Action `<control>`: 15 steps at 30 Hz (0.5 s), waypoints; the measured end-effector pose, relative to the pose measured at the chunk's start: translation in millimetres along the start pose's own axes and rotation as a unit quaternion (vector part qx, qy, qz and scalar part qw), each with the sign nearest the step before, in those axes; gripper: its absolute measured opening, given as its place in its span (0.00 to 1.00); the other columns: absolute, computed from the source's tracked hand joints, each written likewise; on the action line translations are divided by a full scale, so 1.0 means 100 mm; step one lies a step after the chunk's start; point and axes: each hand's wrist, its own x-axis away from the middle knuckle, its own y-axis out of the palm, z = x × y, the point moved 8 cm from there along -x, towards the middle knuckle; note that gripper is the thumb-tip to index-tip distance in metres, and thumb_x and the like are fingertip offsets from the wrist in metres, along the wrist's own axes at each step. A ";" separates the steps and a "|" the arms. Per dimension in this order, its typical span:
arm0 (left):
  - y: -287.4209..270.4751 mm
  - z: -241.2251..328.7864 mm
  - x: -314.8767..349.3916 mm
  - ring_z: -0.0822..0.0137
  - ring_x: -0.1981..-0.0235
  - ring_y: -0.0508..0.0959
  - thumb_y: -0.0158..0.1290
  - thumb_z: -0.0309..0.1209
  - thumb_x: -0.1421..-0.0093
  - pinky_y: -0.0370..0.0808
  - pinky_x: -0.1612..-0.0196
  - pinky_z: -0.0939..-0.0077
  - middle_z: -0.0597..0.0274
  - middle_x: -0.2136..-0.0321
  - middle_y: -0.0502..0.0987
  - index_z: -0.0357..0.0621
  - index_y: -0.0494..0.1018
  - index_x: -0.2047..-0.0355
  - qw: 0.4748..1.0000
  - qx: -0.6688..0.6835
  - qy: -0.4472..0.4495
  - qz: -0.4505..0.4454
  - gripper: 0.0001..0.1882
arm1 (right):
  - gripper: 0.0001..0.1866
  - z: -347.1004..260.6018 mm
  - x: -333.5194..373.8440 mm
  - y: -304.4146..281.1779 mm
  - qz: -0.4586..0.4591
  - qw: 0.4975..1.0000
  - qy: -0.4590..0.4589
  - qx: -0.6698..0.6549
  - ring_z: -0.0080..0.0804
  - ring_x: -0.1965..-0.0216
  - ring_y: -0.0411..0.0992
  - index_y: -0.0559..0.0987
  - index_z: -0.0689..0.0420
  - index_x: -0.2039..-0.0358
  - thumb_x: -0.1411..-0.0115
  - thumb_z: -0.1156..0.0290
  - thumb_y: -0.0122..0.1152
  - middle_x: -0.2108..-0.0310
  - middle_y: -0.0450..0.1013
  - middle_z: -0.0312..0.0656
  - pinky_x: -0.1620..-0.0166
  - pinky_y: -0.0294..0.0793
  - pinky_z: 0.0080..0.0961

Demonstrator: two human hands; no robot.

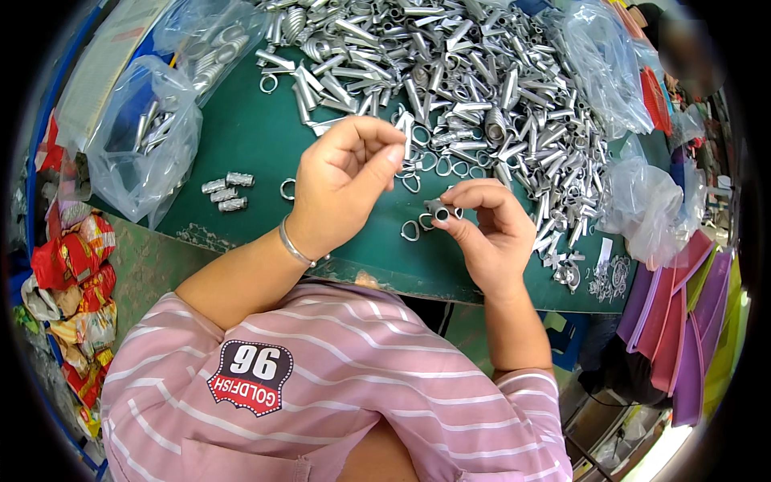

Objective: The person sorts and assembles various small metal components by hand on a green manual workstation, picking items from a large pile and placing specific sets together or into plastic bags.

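Observation:
My right hand [496, 237] pinches a short silver metal tube [436, 210] between thumb and fingers, its open end toward me. Several metal rings lie on the table around it, one ring [410, 230] just left of the tube. My left hand [341, 181] is raised to the left, its fingers curled and the thumb closed toward the index finger. A flat silver piece [405, 132] shows right at those fingertips; whether it is held or lies behind them I cannot tell. Beside my left wrist a single ring [287, 189] rests on the table.
A large heap of silver metal tubes and rings [466, 72] covers the far side of the green table [249, 145]. Several short patterned tubes [228, 192] lie at left, near a clear plastic bag [144, 145] of parts. Small wire pieces [609, 277] and more bags [650, 201] are at right.

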 end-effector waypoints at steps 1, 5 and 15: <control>0.05 -0.04 0.02 0.81 0.75 0.72 0.51 0.24 0.39 0.69 0.73 0.88 0.66 0.73 0.74 0.36 0.71 0.62 0.999 0.005 -0.031 -0.020 0.06 | 0.12 0.00 0.02 -0.01 0.016 1.000 0.000 -0.027 0.30 0.65 0.72 0.74 0.63 0.70 0.56 0.85 0.68 0.67 0.74 0.44 0.60 0.72 0.23; 0.19 -0.17 0.09 0.81 0.80 0.72 0.53 0.29 0.39 0.68 0.79 0.88 0.67 0.78 0.74 0.37 0.72 0.67 0.986 -0.011 -0.140 -0.089 0.07 | 0.12 0.06 0.12 -0.07 0.081 0.990 0.006 -0.116 0.32 0.63 0.72 0.74 0.64 0.69 0.54 0.86 0.65 0.65 0.73 0.47 0.59 0.72 0.24; 0.36 -0.29 0.16 0.79 0.77 0.76 0.56 0.27 0.42 0.73 0.76 0.87 0.63 0.75 0.77 0.32 0.75 0.64 0.974 -0.005 -0.155 -0.165 0.09 | 0.14 -0.06 0.09 -0.05 0.090 0.981 -0.137 0.105 0.33 0.66 0.69 0.76 0.59 0.71 0.59 0.87 0.65 0.67 0.70 0.44 0.63 0.69 0.23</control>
